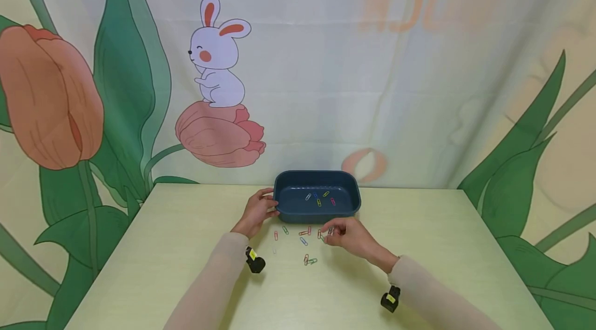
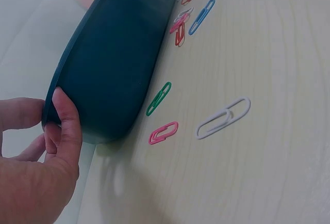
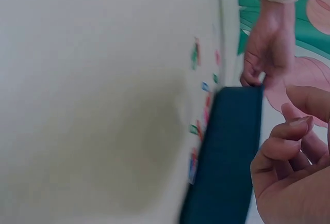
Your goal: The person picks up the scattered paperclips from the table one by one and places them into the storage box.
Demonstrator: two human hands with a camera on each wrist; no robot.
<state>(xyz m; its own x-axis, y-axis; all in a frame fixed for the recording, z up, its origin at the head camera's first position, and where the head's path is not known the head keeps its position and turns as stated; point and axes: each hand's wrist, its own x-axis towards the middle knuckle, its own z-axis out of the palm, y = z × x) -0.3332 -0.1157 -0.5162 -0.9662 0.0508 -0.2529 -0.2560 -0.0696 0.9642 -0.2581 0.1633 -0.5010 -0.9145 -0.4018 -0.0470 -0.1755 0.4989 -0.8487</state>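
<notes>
My left hand [image 1: 257,212] grips the left end of a dark blue plastic bin [image 1: 316,218], with the thumb against the outer wall in the left wrist view. Inside the bin lie several paper clips, among them a yellow paper clip [image 1: 318,203] and a pink one. My right hand [image 1: 355,237] is low at the bin's front right, over loose paper clips that it partly hides. Its thumb and fingers are loosely bent and apart, and the right wrist view shows nothing between them. A white paper clip [image 2: 224,118] and a green paper clip [image 2: 159,99] lie nearest my left hand.
More loose clips lie before the bin, including a blue paper clip [image 1: 303,241] and a green paper clip [image 1: 312,261] overlapping a red one. Behind the pale table [image 1: 153,268] hangs a printed curtain [image 1: 302,87], close to the bin's back.
</notes>
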